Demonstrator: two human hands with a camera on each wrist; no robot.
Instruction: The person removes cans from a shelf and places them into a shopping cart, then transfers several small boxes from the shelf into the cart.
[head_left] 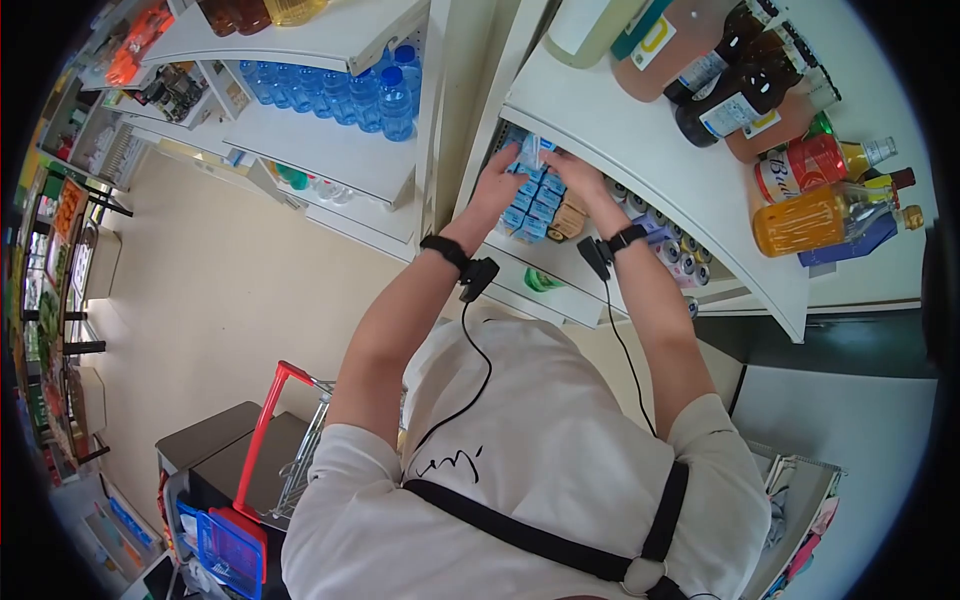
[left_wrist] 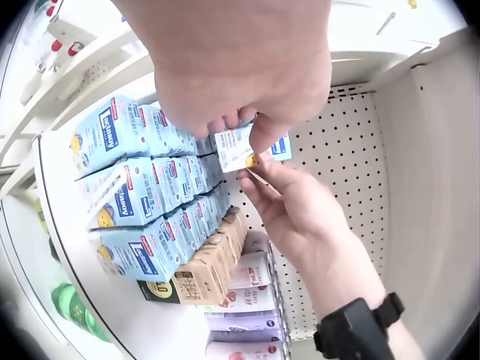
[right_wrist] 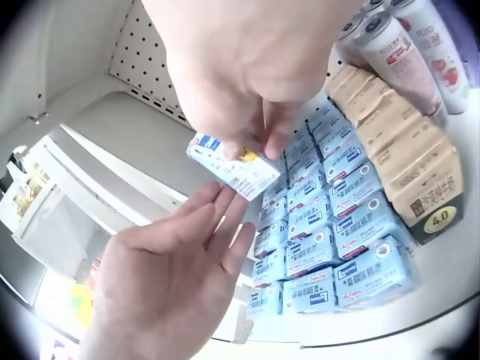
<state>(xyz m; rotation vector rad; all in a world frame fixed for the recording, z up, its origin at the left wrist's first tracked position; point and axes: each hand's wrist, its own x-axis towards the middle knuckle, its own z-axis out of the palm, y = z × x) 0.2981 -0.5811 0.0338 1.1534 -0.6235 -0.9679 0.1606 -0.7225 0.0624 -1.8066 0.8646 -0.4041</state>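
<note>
Between both hands is a small white-and-blue soy milk carton (left_wrist: 234, 148), tilted, above rows of similar cartons. My left hand (head_left: 497, 184) holds one end, its thumb lying across the carton's face in the left wrist view. From the other side my right hand (head_left: 580, 178) pinches it; thumb and finger press on the printed side of the carton (right_wrist: 251, 174) in the right wrist view. The left palm (right_wrist: 169, 259) is turned up there, fingertips at the carton's lower edge. Light-blue soy milk cartons (right_wrist: 330, 217) stand in rows on the shelf below, several deep.
Brown cartons (right_wrist: 405, 157) and drink cans (left_wrist: 251, 300) stand beside the blue rows. A perforated back panel (left_wrist: 345, 172) closes the shelf. Overhead is another shelf (head_left: 640, 150) with bottles. Blue-capped water bottles (head_left: 395, 105) stand on the left unit; a red-handled cart (head_left: 262, 430) is behind.
</note>
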